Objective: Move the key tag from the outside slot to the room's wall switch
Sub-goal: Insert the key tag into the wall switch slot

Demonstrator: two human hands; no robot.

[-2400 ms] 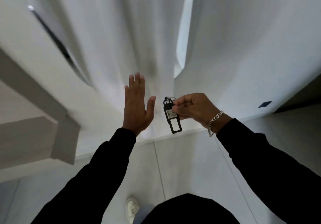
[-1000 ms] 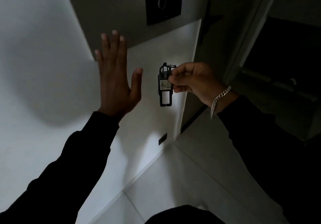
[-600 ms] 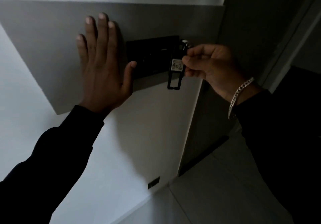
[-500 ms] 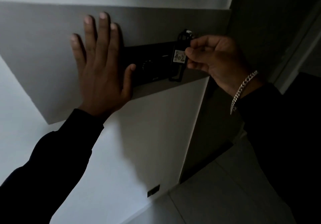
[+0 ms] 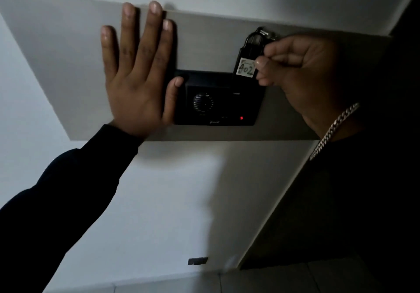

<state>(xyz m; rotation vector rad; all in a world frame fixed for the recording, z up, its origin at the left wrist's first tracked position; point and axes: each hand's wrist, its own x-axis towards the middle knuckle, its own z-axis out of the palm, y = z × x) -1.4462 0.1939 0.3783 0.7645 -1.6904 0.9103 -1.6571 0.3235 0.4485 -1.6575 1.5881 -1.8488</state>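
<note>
A black key tag [image 5: 248, 58] with a white label reading 402 stands upright at the top right corner of the black wall switch [image 5: 218, 101]. Its lower end is hidden behind or inside the switch's top edge. My right hand [image 5: 300, 69] pinches the tag from the right with thumb and fingers. The switch has a round dial in the middle and a small red light at its lower right. My left hand [image 5: 138, 74] lies flat with fingers spread on the grey wall panel [image 5: 59, 51], its thumb tip touching the switch's upper left corner.
The room is dim. A white wall runs below the grey panel, with a small dark outlet [image 5: 197, 261] near the floor. A dark doorway or door edge fills the right side. Pale floor tiles show at the bottom.
My right hand has lifted the tag from in front of the switch to its top edge. The view has closed in on the switch. My left hand stays flat on the panel.
</note>
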